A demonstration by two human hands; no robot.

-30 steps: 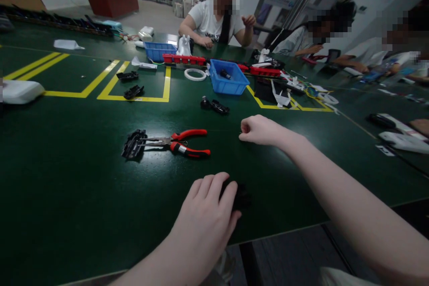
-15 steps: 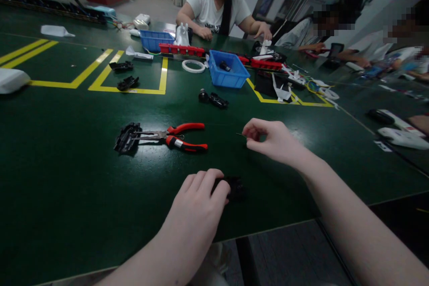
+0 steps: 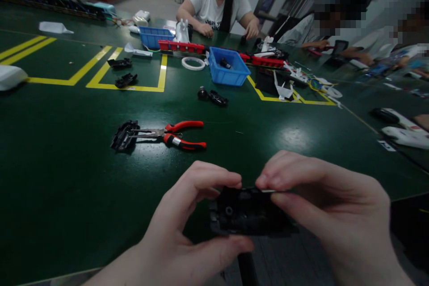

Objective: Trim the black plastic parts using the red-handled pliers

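Observation:
My left hand [image 3: 187, 214] grips a black plastic housing part [image 3: 248, 214] by its long edges, fingers above and thumb below, near the table's front edge. Between the fingertips of my right hand [image 3: 321, 196] is a thin, pale metal pin [image 3: 268, 191], held along the upper edge of the housing part; whether it sits in the part I cannot tell. Another thin pin [image 3: 239, 132] lies on the green table beyond my hands. Red-handled long-nose pliers [image 3: 167, 135] lie to the left, jaws resting on a second black housing part [image 3: 124, 136].
Further back are a small black assembly [image 3: 217, 98], a blue bin [image 3: 229, 71], a tape roll [image 3: 193, 63] and red strips [image 3: 181, 47]. Black parts [image 3: 125, 80] lie inside yellow tape marks. A co-worker [image 3: 214, 9] sits opposite; others sit at the right.
My left hand has lifted the black housing part off the table and turned it. My right hand has come back from the middle of the table to the part's upper edge.

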